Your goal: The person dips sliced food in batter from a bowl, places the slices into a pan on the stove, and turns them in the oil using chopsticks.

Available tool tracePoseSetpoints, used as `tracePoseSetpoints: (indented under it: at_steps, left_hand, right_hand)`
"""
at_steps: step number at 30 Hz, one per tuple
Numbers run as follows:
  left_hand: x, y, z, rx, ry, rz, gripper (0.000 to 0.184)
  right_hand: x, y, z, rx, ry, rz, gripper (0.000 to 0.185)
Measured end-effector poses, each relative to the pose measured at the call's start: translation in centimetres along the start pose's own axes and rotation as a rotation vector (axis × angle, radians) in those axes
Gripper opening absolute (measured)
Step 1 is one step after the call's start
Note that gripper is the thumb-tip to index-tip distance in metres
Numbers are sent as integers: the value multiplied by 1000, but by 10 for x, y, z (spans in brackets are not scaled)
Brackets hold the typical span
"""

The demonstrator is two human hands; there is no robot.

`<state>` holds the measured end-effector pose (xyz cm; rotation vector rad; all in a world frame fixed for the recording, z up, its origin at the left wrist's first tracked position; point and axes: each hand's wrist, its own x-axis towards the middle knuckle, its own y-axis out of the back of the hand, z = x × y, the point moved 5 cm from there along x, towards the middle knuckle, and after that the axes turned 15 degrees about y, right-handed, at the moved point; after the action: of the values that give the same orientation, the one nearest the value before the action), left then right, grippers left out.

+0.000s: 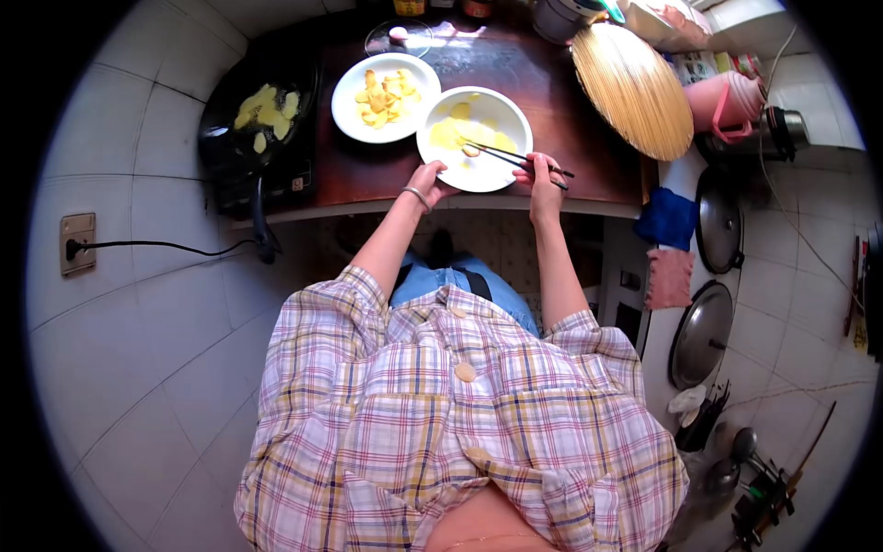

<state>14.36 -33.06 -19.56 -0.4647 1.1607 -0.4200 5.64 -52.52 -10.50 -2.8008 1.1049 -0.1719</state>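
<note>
Steadily enough, the left hand (430, 184) has its fingers closed on the near-left rim of a white bowl (487, 178), which sits at the front of a dark wooden table (570, 120). At the bowl's right edge, the right hand (544, 175) is curled around a pair of dark chopsticks (506, 153), their tips down among the pale yellow slices (446, 134) in the bowl; whether that hand also touches the rim, one cannot tell. Just left of the bowl and slightly beyond it stands a white plate (341, 106) of golden slices (384, 97). Farther left of the bowl is a black pan (219, 118) with more slices (269, 116), and to its right leans a round woven tray (635, 92).
</note>
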Motion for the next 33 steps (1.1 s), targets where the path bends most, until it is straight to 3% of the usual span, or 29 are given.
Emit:
tracePoseSetpoints:
  at_steps: [3,4,6,10,12,21,27,29,31,33]
  left_hand:
    - [4,10,19,-21,-174,132,42]
    - [7,24,30,-156,-149,108,47]
    - [4,55,59,-480,-389,519,75]
    - [10,90,109,-378,-489,547,71]
    - [9,86,120,-152,-482,619,67]
    - [42,45,137,-81,-369,661,60]
    - [63,10,125,4,-332,573,63]
    - [65,7,126,126,-349,670,52]
    - [79,-1,135,486,-290,461,40]
    - [84,-5,135,639,-294,447,34]
  right_hand:
    - [4,6,7,14,-39,12,24]
    - [5,8,6,11,-35,15,24]
    - [9,13,9,18,-33,17,24]
    - [14,21,18,63,-77,20,23]
    - [17,25,24,78,-95,19,23]
    - [28,40,29,-109,-133,-49,24]
    - [34,29,43,44,-204,-126,22]
    - [32,29,42,49,-235,-138,21]
    - [23,26,35,45,-282,-167,22]
    - [20,24,35,9,-275,-161,22]
